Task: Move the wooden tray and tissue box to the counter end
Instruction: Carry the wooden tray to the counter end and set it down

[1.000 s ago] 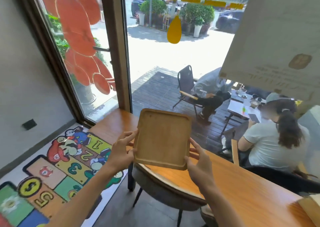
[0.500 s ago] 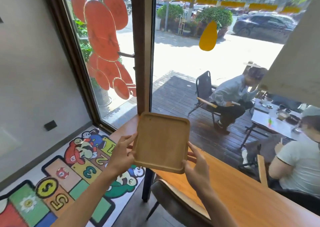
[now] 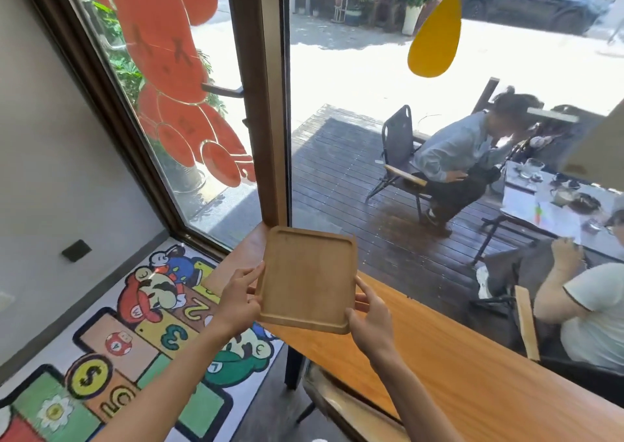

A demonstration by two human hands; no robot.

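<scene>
A square wooden tray [image 3: 307,278] with a raised rim hangs above the far left end of the wooden counter [image 3: 439,357]. My left hand [image 3: 238,301] grips its left edge and my right hand [image 3: 369,321] grips its right lower corner. The tray is empty and tilts slightly toward me. No tissue box is in view.
The counter runs along a large window [image 3: 371,87] with a brown frame post [image 3: 266,104] at its far end. A chair [image 3: 337,404] stands under the counter near me. A colourful number mat [image 3: 135,340] covers the floor on the left. People sit outside beyond the glass.
I have carried the tray forward along the counter toward the window frame post; the counter's far end is now right under the tray. Both hands keep the same grip.
</scene>
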